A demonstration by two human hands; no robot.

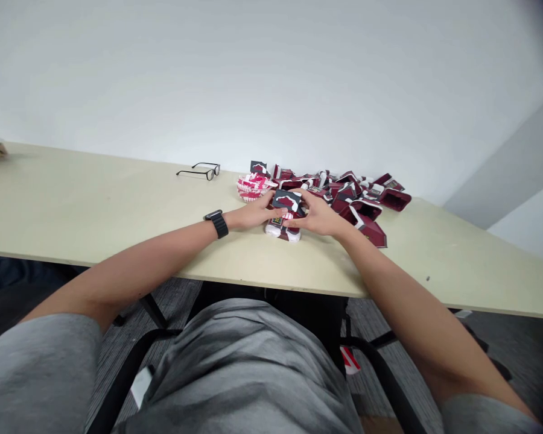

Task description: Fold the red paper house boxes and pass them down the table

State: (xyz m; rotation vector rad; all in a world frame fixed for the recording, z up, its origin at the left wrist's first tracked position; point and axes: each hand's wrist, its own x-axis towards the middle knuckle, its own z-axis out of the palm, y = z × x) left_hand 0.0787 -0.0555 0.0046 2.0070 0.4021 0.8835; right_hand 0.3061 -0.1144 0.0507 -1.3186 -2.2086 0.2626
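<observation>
Head view, from my remote seat:
- One dark-red and white carton (283,228), dark flap uppermost, at the front of the pile.
- My left hand (268,211): grip closed on the carton's left side, thumb in front.
- My right hand (314,214): grip closed on its right side.
- One heap of similar cartons (344,191), behind and rightward, on the bench (131,202).
- One red-and-white bundle (252,188), just behind my left hand.
- Eyeglasses (209,173), further left.
</observation>
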